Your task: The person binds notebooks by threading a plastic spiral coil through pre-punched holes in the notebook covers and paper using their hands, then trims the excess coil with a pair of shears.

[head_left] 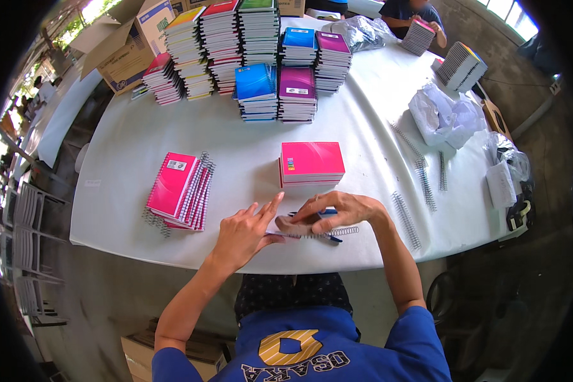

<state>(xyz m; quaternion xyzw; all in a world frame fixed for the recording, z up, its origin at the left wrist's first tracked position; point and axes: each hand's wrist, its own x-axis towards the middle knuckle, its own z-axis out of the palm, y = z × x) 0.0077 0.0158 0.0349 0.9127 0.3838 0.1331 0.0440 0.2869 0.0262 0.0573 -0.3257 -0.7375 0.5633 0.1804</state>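
At the table's near edge lies a notebook (275,230), mostly covered by my hands. A thin metal spiral coil (345,231) runs along its near edge and sticks out to the right. My left hand (243,230) rests on the notebook's left side, fingers stretched out. Curled over a flat brown piece (294,226), my right hand (342,210) presses it against the coil; what the piece is made of I cannot tell. A blue pen (335,240) shows beneath the coil. Just beyond stands a stack of pink notebook blocks without visible coils (312,159).
Coiled pink notebooks (172,186) are piled at left. Loose coils (405,219) lie at right, near a white plastic bag (444,114). Tall stacks of notebooks (258,83) and cardboard boxes (124,57) stand at the back. Across the table another person (404,16) handles a notebook stack.
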